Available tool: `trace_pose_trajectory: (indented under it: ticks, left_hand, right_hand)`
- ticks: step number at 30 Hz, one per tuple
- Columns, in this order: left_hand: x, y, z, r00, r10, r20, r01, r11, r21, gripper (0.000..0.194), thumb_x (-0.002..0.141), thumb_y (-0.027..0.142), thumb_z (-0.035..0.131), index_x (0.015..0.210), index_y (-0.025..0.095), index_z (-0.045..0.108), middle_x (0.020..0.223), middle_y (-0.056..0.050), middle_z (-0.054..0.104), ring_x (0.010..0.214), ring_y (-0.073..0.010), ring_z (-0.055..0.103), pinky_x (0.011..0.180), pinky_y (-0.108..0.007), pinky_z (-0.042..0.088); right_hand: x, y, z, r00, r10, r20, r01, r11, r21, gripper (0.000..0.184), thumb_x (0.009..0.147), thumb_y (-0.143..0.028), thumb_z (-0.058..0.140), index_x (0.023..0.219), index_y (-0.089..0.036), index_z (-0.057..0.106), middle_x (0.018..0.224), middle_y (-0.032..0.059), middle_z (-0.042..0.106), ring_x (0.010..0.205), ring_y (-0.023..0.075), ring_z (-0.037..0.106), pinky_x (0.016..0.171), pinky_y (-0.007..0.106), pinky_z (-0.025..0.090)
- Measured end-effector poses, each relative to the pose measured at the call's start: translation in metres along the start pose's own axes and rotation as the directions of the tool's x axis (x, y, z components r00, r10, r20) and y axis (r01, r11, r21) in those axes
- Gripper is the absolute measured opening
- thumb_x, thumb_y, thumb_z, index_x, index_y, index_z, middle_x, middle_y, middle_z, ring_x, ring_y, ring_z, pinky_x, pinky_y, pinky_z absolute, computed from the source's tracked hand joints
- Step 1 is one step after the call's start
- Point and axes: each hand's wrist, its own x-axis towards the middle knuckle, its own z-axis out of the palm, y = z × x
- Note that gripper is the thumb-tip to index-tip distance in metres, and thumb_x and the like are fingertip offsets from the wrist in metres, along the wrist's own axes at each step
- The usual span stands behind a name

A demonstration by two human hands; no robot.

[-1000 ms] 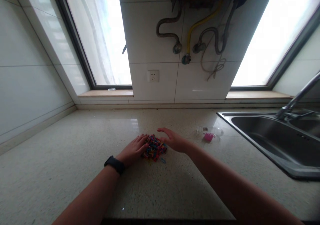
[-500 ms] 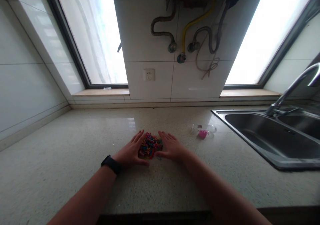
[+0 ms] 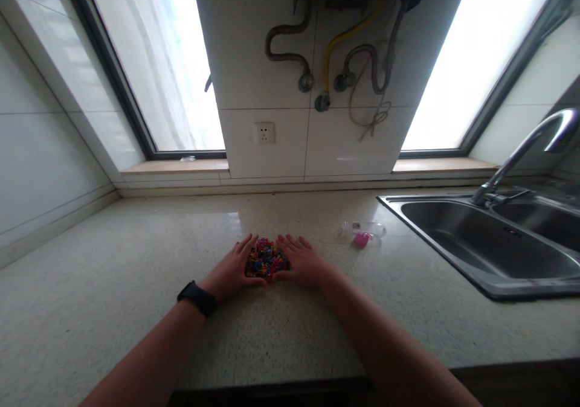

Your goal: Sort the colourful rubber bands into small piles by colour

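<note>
A pile of small multicoloured pieces [image 3: 265, 258] lies on the pale speckled counter [image 3: 136, 250]; the single pieces are too small to name. Around its left side curves my left hand [image 3: 229, 271], fingers stretched and thumb along the near edge. My right hand [image 3: 304, 263] cups the right side in the same way, its thumb tip close to the left thumb. Both palms rest low at the counter, touching the pile's edges, with neither hand gripping anything. A black watch [image 3: 196, 298] is on my left wrist.
To the right lie a clear plastic bottle [image 3: 374, 229] and a small pink item [image 3: 361, 239]. Beyond them is a steel sink [image 3: 448, 238] with a chrome faucet [image 3: 521, 153]. A socket [image 3: 264, 133] and hoses [image 3: 335, 38] are on the tiled wall behind.
My hands have drawn closer around the pile, the thumbs nearing each other at its front. The pile looks more compact. The camera view has shifted slightly.
</note>
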Motion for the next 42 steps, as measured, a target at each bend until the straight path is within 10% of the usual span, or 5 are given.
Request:
trace_pose_trajectory:
  ticks: [18, 24, 42]
  left_hand:
    - [-0.001, 0.003, -0.005, 0.998, 0.033, 0.06, -0.038, 0.995, 0.092, 0.124, 0.066, 0.077, 0.064, 0.157, 0.021, 0.001, 0.16, -0.02, 0.017, 0.146, -0.0377, 0.018, 0.116, -0.056, 0.024]
    - [-0.001, 0.038, -0.011, 0.982, 0.18, 0.054, -0.187, 0.963, 0.195, 0.116, 0.069, 0.081, 0.058, 0.157, 0.023, 0.009, 0.162, -0.015, 0.006, 0.149, -0.0362, 0.004, 0.118, -0.056, 0.017]
    - [-0.003, 0.059, 0.005, 0.987, 0.124, 0.106, -0.141, 0.975, 0.174, 0.088, 0.085, 0.07, 0.047, 0.156, 0.031, 0.011, 0.162, -0.006, 0.008, 0.149, -0.0324, 0.008, 0.119, -0.056, 0.013]
  right_hand:
    - [0.002, 0.005, -0.003, 1.0, -0.023, 0.016, 0.023, 1.0, 0.008, 0.108, 0.079, -0.086, 0.025, 0.156, -0.012, 0.012, 0.162, 0.0135, 0.009, 0.149, 0.0312, 0.006, 0.12, 0.048, 0.0]
    - [-0.007, 0.008, 0.001, 0.998, -0.012, 0.06, 0.01, 0.999, 0.033, 0.117, 0.072, -0.091, 0.032, 0.156, -0.011, 0.012, 0.161, 0.0154, 0.008, 0.149, 0.0355, 0.003, 0.118, 0.052, -0.002]
    - [0.001, 0.012, -0.013, 0.995, 0.064, -0.07, -0.053, 0.986, 0.159, 0.078, 0.093, -0.07, 0.018, 0.154, -0.022, 0.027, 0.157, 0.0096, 0.031, 0.144, 0.0275, 0.026, 0.114, 0.044, 0.017]
